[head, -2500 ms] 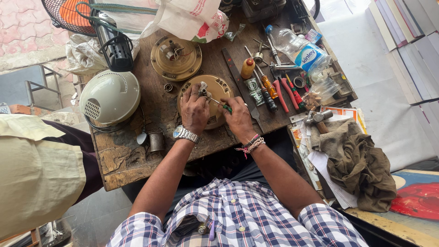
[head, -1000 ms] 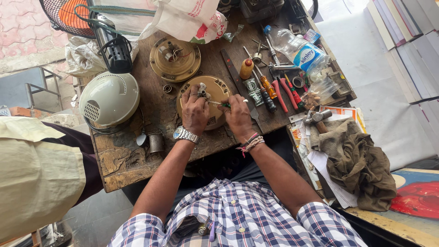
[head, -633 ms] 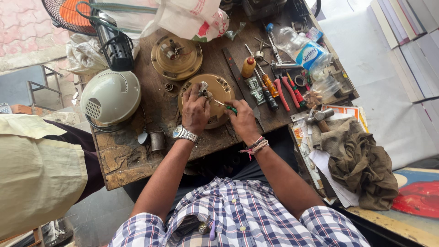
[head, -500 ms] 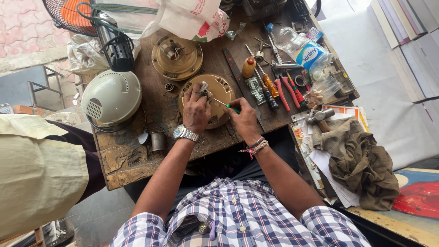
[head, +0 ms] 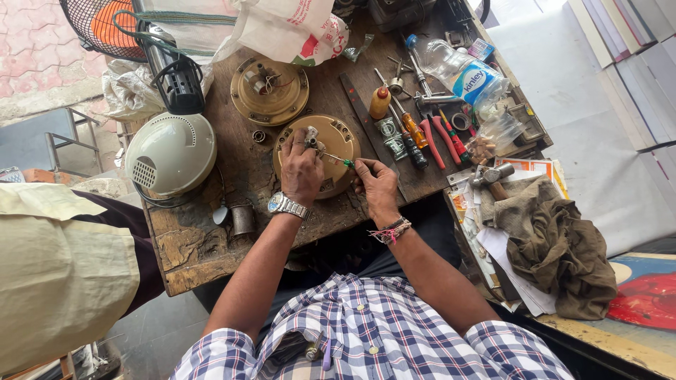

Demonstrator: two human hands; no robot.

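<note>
A round brass-coloured motor housing (head: 339,141) lies on the worn wooden bench (head: 204,239) in front of me. My left hand (head: 301,169), with a metal wristwatch, rests on the housing, fingers by its central shaft. My right hand (head: 377,184), with thread bands at the wrist, holds a small green-handled screwdriver (head: 336,159) whose tip points left toward the shaft. A second round housing (head: 271,91) with exposed wires sits just behind.
A cream fan cover (head: 171,153) lies at the left, a small metal cup (head: 243,219) near the front edge. Screwdrivers and red-handled pliers (head: 440,137), a plastic bottle (head: 461,70) and a hammer (head: 493,176) crowd the right. A brown rag (head: 563,246) lies beside. Another person's sleeve (head: 63,274) is at left.
My right hand has slid slightly right and back off the housing, with the green-handled screwdriver now visible between the hands. The left hand stays on the housing.
</note>
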